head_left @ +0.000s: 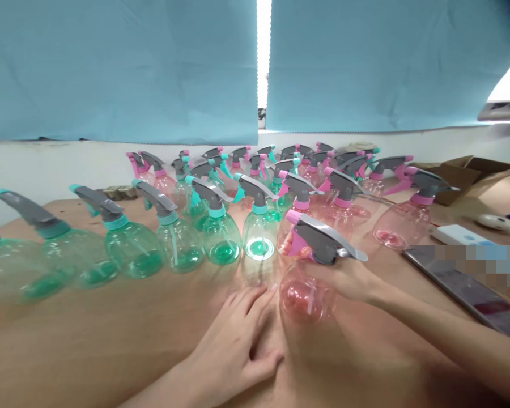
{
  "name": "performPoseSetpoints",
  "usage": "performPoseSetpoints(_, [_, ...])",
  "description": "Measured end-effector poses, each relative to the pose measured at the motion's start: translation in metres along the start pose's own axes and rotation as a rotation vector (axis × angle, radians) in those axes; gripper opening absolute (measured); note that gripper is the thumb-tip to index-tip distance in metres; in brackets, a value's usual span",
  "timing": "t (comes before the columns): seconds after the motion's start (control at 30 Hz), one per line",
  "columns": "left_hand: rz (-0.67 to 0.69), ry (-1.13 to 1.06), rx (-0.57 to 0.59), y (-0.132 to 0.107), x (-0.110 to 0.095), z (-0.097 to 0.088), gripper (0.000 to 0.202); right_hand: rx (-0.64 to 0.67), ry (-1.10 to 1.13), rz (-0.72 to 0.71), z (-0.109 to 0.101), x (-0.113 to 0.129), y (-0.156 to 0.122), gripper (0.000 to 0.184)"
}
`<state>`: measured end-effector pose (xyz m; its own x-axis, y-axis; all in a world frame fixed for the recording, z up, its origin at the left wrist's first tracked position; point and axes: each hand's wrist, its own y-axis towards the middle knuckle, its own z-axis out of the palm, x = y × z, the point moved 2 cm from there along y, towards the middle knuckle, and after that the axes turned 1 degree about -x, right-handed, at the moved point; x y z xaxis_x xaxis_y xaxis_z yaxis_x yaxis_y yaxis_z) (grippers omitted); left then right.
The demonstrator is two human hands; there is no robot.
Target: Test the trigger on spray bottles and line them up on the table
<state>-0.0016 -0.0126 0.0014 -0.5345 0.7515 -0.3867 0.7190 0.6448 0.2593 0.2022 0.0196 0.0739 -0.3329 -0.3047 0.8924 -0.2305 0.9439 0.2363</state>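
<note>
1. At the neck of a pink spray bottle (306,297), the right hand (352,277) is closed, its fingers wrapped round below the head, with fingertips showing beside the pink trigger. Its thumb cannot be made out.
2. Held item: rounded, see-through plastic body, pink-tinted, with a pale inner tube; grey head, glossy lever, pink nozzle. It stands near the table's front centre, just right of the left hand. Whether its base touches the wood cannot be told.
3. Left hand (238,340): one, palm down on the table, fingers loosely extended, thumb apart, no object visible in it. Its underside is hidden.
4. Table (110,351): smooth, light brown, wood-like surface, blurred toward the left.
5. Front row, left: six green spray bottles (220,241), same bulbous form, teal collars, grey heads. The leftmost is cut off by the frame edge; the next is smeared.
6. Right of centre: one pink bottle (403,224) stands apart, near the slab.
7. Behind: a crowd of mixed pink and teal-trimmed bottles (208,170), overlapping; no reliable count.
8. Right side: one dark, flat, glossy slab (446,289), partly pixelated; one white box (463,234); one open cardboard box (471,178).
9. Background: two creased blue blinds (119,68), a bright gap between them.
</note>
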Motion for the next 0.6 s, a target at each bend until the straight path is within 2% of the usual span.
performPoseSetpoints(0.17, [-0.032, -0.002, 0.021, 0.000, -0.003, -0.002, 0.069, -0.108, -0.088, -0.023, -0.013, -0.003, 0.004, 0.011])
performPoseSetpoints(0.23, [-0.041, -0.009, 0.029, 0.000, -0.003, -0.002, 0.068, -0.133, -0.112, -0.033, -0.019, -0.006, 0.005, 0.019])
performPoseSetpoints(0.33, [-0.040, -0.006, 0.030, 0.000, -0.002, 0.000, 0.067, -0.126, -0.083, -0.018, -0.022, -0.010, 0.006, 0.032])
performPoseSetpoints(0.5, [-0.034, 0.005, 0.009, 0.002, -0.002, 0.004, 0.064, -0.047, 0.006, -0.017, -0.014, -0.012, 0.006, 0.039])
performPoseSetpoints(0.6, [-0.078, 0.054, -0.009, 0.005, -0.003, 0.005, 0.065, -0.030, -0.003, -0.047, -0.008, -0.011, 0.005, 0.043])
